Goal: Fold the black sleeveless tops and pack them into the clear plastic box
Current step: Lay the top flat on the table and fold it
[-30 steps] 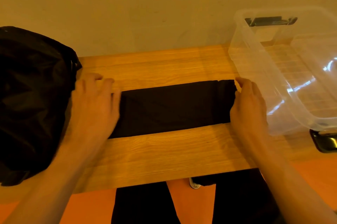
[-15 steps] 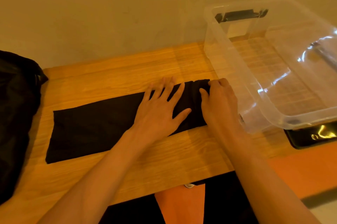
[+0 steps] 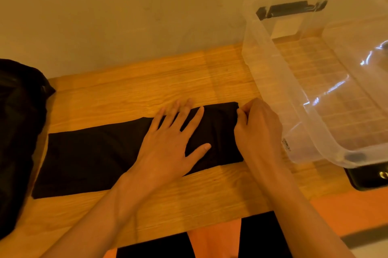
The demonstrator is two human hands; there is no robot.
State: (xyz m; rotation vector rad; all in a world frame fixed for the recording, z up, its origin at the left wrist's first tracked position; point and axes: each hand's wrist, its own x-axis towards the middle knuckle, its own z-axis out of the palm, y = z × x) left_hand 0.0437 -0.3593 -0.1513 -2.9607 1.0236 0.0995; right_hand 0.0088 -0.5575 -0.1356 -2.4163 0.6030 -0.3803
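A black top point(image 3: 90, 157) lies on the wooden table point(image 3: 147, 90), folded into 1 long, narrow band that runs from the near left towards the far right. Its cloth is matt and smooth, with straight long edges and a square-cut left end; no armholes or neckline show. The right end looks thicker, as if doubled over.

The left hand point(image 3: 170, 144) rests flat on the band's right half, fingers straight and spread wide, palm pressing the cloth down. The right hand point(image 3: 258, 129) sits at the band's right end with fingers curled, pinching the edge of the fabric.

Just beside the right hand stands the clear plastic box point(image 3: 262, 64), with nothing visible inside and a black latch point(image 3: 291, 9) on its far wall. A dark heap of black material point(image 3: 16, 132) sits at the table's left end, close to the band's left end.
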